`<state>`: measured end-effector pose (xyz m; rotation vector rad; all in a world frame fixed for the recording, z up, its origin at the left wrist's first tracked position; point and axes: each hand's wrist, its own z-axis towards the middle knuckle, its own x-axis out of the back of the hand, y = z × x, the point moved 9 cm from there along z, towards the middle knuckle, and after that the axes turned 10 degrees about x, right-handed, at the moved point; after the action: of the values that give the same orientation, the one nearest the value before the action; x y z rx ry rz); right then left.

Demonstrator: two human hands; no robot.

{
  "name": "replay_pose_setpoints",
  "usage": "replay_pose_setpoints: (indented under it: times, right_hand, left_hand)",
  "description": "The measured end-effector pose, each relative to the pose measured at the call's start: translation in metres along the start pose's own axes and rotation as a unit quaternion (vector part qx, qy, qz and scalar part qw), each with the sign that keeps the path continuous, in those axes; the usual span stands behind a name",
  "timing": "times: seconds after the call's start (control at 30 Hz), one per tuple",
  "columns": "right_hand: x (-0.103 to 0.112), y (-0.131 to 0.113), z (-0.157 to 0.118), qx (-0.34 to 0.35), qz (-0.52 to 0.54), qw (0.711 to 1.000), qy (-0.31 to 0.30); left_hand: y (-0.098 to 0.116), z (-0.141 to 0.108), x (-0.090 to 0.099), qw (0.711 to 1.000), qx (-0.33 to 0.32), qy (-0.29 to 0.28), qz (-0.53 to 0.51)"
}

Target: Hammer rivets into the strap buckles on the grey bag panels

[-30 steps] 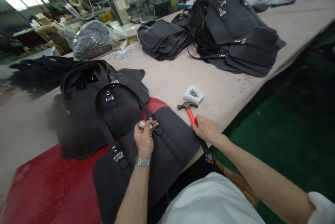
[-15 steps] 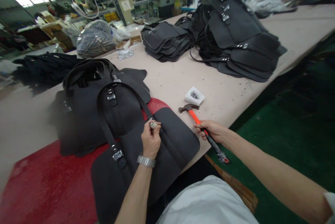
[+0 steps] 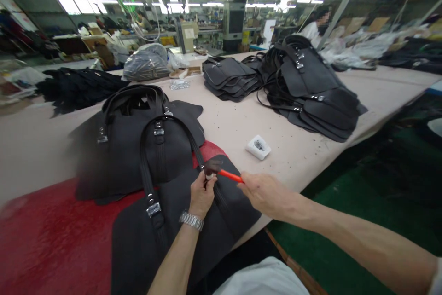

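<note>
My left hand (image 3: pixel 202 197), a metal watch on its wrist, is closed round a short upright punch (image 3: pixel 209 176); only its pale top shows. It stands at the strap's end on a dark grey bag panel (image 3: pixel 138 240), below a silver fitting. In my right hand (image 3: pixel 265 193) is a claw hammer with an orange handle (image 3: pixel 230 176). The blurred hammer head is at the punch's top; whether they touch I cannot tell. The panel's looped black handle (image 3: pixel 188 128) ends in silver buckles (image 3: pixel 153 209). Under the panel lies a red board (image 3: pixel 44 235).
Stacked bag panels with handles (image 3: pixel 172 152) lie left, and more piles (image 3: pixel 324 88) farther back. A small white block (image 3: pixel 258 147) with dark bits sits right of the hammer. A plastic-wrapped bundle (image 3: pixel 147 62) stands at the back. The table edge runs along the right.
My right hand has brought the hammer left, from beside the panel to over the punch. My left hand still grips the punch at the strap. The camera view has tilted upward.
</note>
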<state>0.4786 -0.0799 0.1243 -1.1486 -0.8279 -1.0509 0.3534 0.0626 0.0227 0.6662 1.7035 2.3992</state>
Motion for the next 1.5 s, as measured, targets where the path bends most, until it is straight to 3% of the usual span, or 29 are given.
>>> replay_pose_setpoints:
  times: [0.03, 0.1, 0.17, 0.23, 0.27, 0.3, 0.33, 0.4, 0.47, 0.53, 0.63, 0.8, 0.9, 1.0, 1.2, 1.33, 1.43, 1.5]
  right_hand:
    - [0.003, -0.002, 0.002, 0.002, -0.011, 1.0, -0.018]
    - [0.035, -0.011, 0.007, 0.005, 0.01, 0.999, 0.032]
    - [0.087, -0.026, 0.007, 0.011, 0.077, 0.98, 0.182]
    - [0.127, -0.034, -0.006, 0.014, 0.16, 0.918, 0.363]
    - [0.132, -0.036, -0.013, 0.02, 0.182, 0.89, 0.417]
    - [0.125, -0.037, -0.015, 0.028, 0.179, 0.886, 0.426]
    - [0.109, -0.038, -0.013, 0.032, 0.154, 0.907, 0.39]
    - [0.047, -0.032, 0.0, 0.028, 0.056, 0.982, 0.177]
    - [-0.008, -0.01, -0.002, -0.007, -0.008, 1.0, -0.012]
    - [-0.027, 0.008, -0.008, -0.04, -0.016, 0.996, -0.08]
    - [-0.013, 0.018, -0.007, -0.069, 0.014, 0.996, -0.055]
    - [0.009, 0.003, -0.002, -0.066, 0.06, 0.994, 0.056]
    - [-0.009, -0.003, 0.0, -0.035, -0.02, 0.999, -0.019]
    - [-0.03, 0.009, -0.002, -0.025, -0.035, 0.993, -0.11]
    - [-0.056, 0.078, -0.017, -0.157, 0.131, 0.974, -0.096]
    - [-0.072, 0.122, -0.035, -0.232, 0.101, 0.963, -0.091]
    - [-0.074, 0.128, -0.035, -0.251, 0.032, 0.966, -0.042]
    - [-0.077, 0.106, -0.021, -0.198, -0.012, 0.98, 0.004]
  left_hand:
    - [0.0, 0.0, 0.0, 1.0, 0.0, 0.0, -0.001]
    - [-0.001, 0.0, 0.0, 1.0, 0.0, -0.003, -0.014]
    - [-0.002, 0.001, 0.0, 0.999, -0.002, -0.007, -0.033]
    - [-0.003, 0.001, -0.001, 0.999, -0.003, -0.009, -0.042]
    - [-0.003, 0.001, -0.001, 0.999, -0.003, -0.01, -0.044]
    - [-0.004, 0.001, -0.001, 0.999, -0.002, -0.009, -0.043]
    - [-0.004, 0.001, -0.001, 0.999, -0.002, -0.011, -0.038]
    - [-0.004, 0.001, -0.002, 1.0, -0.002, -0.012, -0.017]
    - [-0.003, 0.001, -0.003, 1.0, -0.005, -0.017, 0.005]
    - [-0.001, 0.001, -0.002, 1.0, -0.005, -0.018, 0.002]
    - [-0.001, 0.001, -0.001, 0.999, 0.007, -0.018, -0.032]
    - [-0.002, 0.0, -0.002, 1.0, 0.004, -0.022, -0.023]
    - [-0.002, 0.0, -0.001, 1.0, -0.005, -0.014, 0.012]
    - [0.0, -0.001, -0.002, 0.999, -0.008, -0.016, 0.035]
    - [0.004, -0.001, -0.002, 1.0, -0.002, -0.026, 0.008]
    - [0.005, -0.002, -0.003, 0.999, 0.014, -0.032, -0.012]
    - [0.003, -0.004, -0.005, 0.997, 0.051, -0.027, -0.055]
    - [0.002, -0.006, -0.007, 0.993, 0.078, -0.018, -0.086]
